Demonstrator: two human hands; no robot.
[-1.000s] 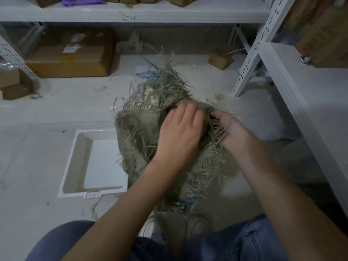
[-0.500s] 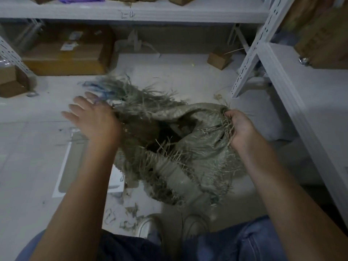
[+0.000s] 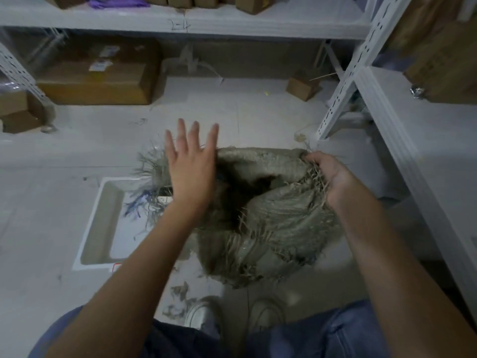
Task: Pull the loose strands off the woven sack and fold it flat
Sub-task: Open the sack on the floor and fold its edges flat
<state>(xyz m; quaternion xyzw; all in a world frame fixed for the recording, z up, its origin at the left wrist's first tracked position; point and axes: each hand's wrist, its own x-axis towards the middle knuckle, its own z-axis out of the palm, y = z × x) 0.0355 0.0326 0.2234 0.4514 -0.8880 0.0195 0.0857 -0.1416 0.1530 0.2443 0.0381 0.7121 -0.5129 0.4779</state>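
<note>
A grey-green woven sack hangs crumpled in front of me, its mouth gaping dark in the middle and its edges frayed. My right hand grips the sack's right rim among loose strands. My left hand is open with fingers spread, palm down over the sack's left edge, holding nothing. A tuft of loose tan and blue strands hangs at the sack's left side, just beside that hand.
A white shallow tray lies on the floor at the left. Strand scraps litter the floor by my shoes. White metal shelving stands at the right and across the back. Cardboard boxes sit under the back shelf.
My left hand let go of the sack, swung out left, then came back open over its left edge. The sack opened out wider. My right hand kept its grip.
</note>
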